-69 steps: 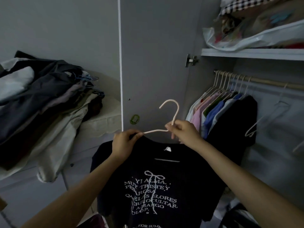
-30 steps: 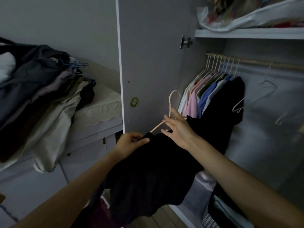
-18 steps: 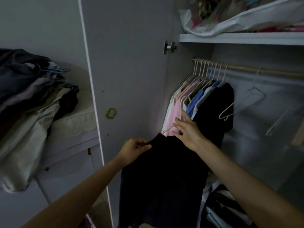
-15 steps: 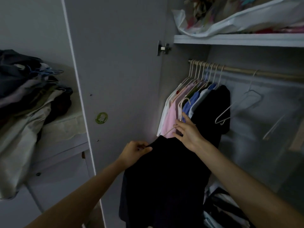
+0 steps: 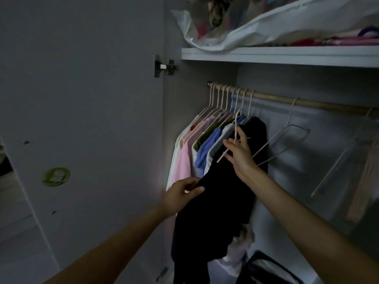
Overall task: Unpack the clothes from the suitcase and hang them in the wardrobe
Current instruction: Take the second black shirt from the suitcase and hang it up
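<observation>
Two hands carry one black cotton T-shirt (image 5: 215, 212): right hand (image 5: 239, 153) pinches its pale wire hanger (image 5: 235, 130), left hand (image 5: 182, 193) grips the shoulder. Next, hook it onto the wooden wardrobe rail (image 5: 307, 104) at twelve o'clock.

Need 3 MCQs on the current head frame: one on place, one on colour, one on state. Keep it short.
1. Where is the white plastic bag?
A. on the shelf above the wooden rail
B. on the wardrobe floor
C. hooked on the rail

2. What colour is the T-shirt being hung?
A. pink
B. black
C. white

3. The cream hanger in the right hand is:
A. hooked on the rail
B. below the rail, not yet hooked
C. lying on the shelf

Answers: 1 A, the bag rests on the white shelf. 2 B, the fabric pinched by the left hand is black. 3 B, its hook sits below the wooden rail.
</observation>
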